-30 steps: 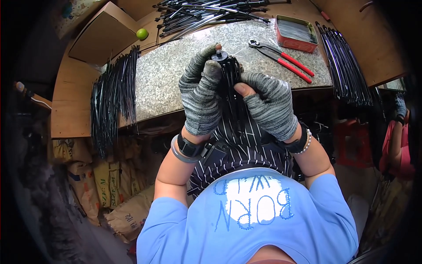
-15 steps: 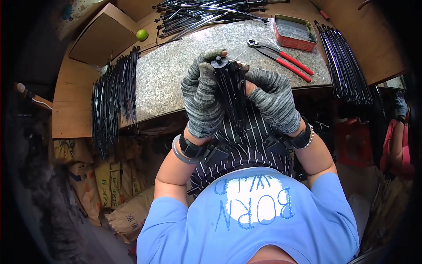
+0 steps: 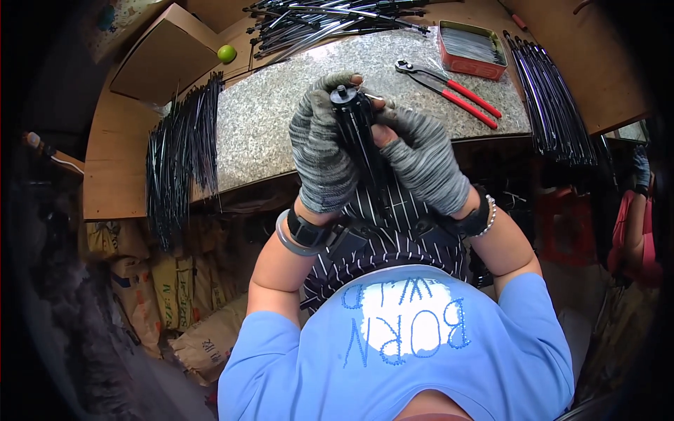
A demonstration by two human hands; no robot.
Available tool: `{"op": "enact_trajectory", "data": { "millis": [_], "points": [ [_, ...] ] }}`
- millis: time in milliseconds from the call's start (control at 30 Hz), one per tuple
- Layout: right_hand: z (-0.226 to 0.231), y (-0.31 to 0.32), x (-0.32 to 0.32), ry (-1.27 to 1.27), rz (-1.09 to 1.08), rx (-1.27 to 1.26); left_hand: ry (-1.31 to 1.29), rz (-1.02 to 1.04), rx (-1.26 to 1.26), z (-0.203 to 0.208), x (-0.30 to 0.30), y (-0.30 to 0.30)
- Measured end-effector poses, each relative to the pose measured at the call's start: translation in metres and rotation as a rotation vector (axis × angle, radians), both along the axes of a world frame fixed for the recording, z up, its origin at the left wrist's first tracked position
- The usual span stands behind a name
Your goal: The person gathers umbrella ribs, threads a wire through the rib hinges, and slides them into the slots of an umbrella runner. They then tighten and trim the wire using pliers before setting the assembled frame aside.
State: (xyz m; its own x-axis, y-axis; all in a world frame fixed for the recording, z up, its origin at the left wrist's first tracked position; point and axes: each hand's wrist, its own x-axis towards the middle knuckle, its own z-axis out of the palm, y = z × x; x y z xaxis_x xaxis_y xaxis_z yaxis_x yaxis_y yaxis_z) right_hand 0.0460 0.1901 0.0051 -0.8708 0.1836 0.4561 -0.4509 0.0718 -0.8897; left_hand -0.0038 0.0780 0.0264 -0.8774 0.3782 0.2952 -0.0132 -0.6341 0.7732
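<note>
Both my hands, in grey striped fingerless gloves, are in front of the worktop edge around a folded black umbrella frame (image 3: 361,137). Its round cap with a short stud points up and away from me, and its ribs hang down toward my lap. My left hand (image 3: 320,151) is closed around the cap end from the left. My right hand (image 3: 423,156) pinches at the frame's right side, just below the cap, with thumb and fingers together. A short piece of a thin, pale wire shows near those fingertips; its other end is hidden.
Red-handled pliers (image 3: 453,95) lie on the speckled stone slab (image 3: 256,133), beside a red tin (image 3: 472,67) of thin wires. Black ribs (image 3: 182,147) overhang the left edge, black frames (image 3: 551,105) the right. Metal shafts (image 3: 330,28) are piled behind, near a cardboard box (image 3: 165,59) and green ball (image 3: 226,54).
The frame has turned a little, and its ribs look gathered closer together. My right hand has shifted slightly left, and the pale wire that stuck out above its fingers shows less.
</note>
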Motion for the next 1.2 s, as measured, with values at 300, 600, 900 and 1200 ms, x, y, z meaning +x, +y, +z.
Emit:
{"op": "enact_trajectory", "data": {
  "millis": [300, 600, 900, 1200],
  "points": [
    [-0.034, -0.003, 0.025, -0.354, 0.203, 0.26, -0.002, -0.195, 0.164, 0.017, 0.004, -0.005],
    [0.03, 0.012, 0.001, 0.303, -0.241, 0.474, 0.162, 0.241, -0.65, 0.011, 0.026, -0.01],
    [-0.01, 0.105, -0.005, -0.209, -0.468, 0.921, 0.015, 0.28, -0.549, 0.005, 0.01, -0.021],
    [-0.032, 0.13, 0.007, -0.335, -0.264, 0.652, 0.093, 0.333, -0.652, 0.003, 0.0, -0.026]
  ]
}}
